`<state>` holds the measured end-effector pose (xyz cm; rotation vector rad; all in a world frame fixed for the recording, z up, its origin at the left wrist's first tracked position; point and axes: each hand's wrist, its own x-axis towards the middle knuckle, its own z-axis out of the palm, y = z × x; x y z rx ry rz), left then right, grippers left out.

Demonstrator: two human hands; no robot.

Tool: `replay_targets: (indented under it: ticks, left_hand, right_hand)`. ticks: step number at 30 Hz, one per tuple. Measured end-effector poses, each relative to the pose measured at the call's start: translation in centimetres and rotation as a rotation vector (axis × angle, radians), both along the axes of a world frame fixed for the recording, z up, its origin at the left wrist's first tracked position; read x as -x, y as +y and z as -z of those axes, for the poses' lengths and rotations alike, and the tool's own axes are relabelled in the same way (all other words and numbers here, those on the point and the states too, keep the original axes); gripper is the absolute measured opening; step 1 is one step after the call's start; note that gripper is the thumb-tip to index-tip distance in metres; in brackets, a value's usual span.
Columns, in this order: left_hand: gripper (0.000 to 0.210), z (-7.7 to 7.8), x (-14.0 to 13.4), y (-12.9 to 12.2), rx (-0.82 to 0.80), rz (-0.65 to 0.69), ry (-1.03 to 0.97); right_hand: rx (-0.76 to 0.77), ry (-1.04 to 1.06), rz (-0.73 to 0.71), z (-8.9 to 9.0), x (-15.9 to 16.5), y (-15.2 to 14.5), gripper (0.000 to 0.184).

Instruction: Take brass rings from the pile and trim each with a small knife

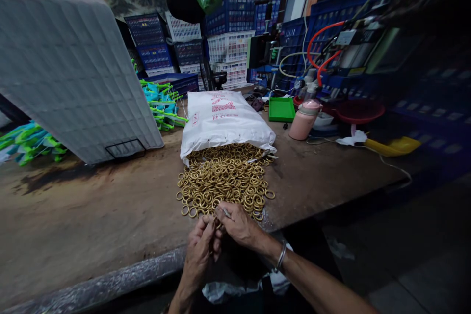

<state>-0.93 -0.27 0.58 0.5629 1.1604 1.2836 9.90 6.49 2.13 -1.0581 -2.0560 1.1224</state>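
Observation:
A pile of brass-coloured rings spills over the table from the open mouth of a white printed sack. At the near edge of the pile my two hands meet. My left hand is closed, thumb and fingers pinched at a brass ring that shows partly between the hands. My right hand is closed too, its fingers against the same spot. A small thin grey metal piece sticks out between its thumb and fingers; its full shape is hidden.
A large pale padded panel stands at the left, with green and blue items behind it. Towards the right are a green tray, a pink bottle and a yellow scoop. Stacked crates fill the back.

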Motion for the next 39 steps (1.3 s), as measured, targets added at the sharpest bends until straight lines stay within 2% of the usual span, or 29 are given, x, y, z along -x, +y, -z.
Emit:
replay_targets:
  ticks: [4, 6, 13, 19, 24, 26, 28, 31, 34, 39]
  left_hand:
    - [0.028, 0.1, 0.0, 0.2, 0.003, -0.028, 0.022]
    - [0.028, 0.3, 0.0, 0.3, -0.017, -0.046, 0.069]
    - [0.028, 0.3, -0.2, 0.6, -0.126, -0.058, 0.197]
    - [0.035, -0.3, -0.2, 0.2, -0.1, -0.103, 0.263]
    - [0.033, -1.5, -0.3, -0.5, 0.009, -0.094, 0.078]
    - [0.034, -2.0, 0.0, -0.5, 0.074, -0.121, -0.088]
    - [0.032, -2.1, 0.3, -0.3, 0.116, -0.091, -0.217]
    - [0.024, -1.6, 0.7, 0.2, 0.115, -0.054, -0.312]
    - [0.02, -0.9, 0.6, 0.5, 0.129, -0.06, -0.337]
    - [0.012, -0.7, 0.3, 0.6, 0.156, -0.033, -0.408]
  right_hand:
    - [-0.04, -0.133, 0.072, 0.0, -0.4, 0.0, 0.015]
    - [-0.104, -0.245, 0.052, 0.0, -0.7, -0.3, 0.01]
    - [-0.242, -0.471, -0.073, -0.3, -1.0, -1.1, 0.026]
    - [-0.234, -0.616, -0.067, -0.5, -0.6, -0.9, 0.023]
    - [-0.261, -0.632, 0.12, -0.3, -2.1, 0.6, 0.025]
    - [-0.259, -0.589, 0.25, 0.0, -4.0, 1.7, 0.025]
    - [-0.237, -0.526, 0.394, 0.4, -6.5, 2.8, 0.022]
    - [-0.15, -0.517, 0.556, 1.2, -10.3, 3.9, 0.015]
    - [-0.129, -0.593, 0.584, 2.2, -12.4, 4.2, 0.015]
    - [-0.156, -0.724, 0.566, 3.1, -12.1, 4.1, 0.015]
